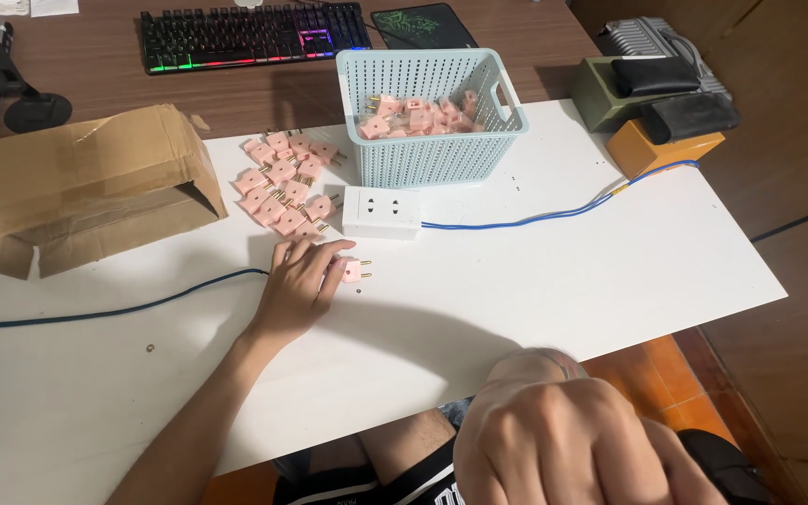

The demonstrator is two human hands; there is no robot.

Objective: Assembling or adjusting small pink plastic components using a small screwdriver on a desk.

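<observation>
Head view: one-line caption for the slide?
Left hand rests on a pink plug beside a white socket box, plug pile and basket; right hand fisted near camera.

Right hand (563, 440) blurred, cut by bottom edge; contents untellable.

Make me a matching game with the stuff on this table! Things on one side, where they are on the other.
Things:
1. Light blue basket
2. Cardboard box
3. White socket block
4. Single pink plug

Places:
A. at the fingertips of the left hand
B. lying open at the table's left side
C. on the end of the blue cable, in front of the basket
D. at the table's back edge, with pink plugs inside

Pairs: 1-D, 2-B, 3-C, 4-A
</observation>
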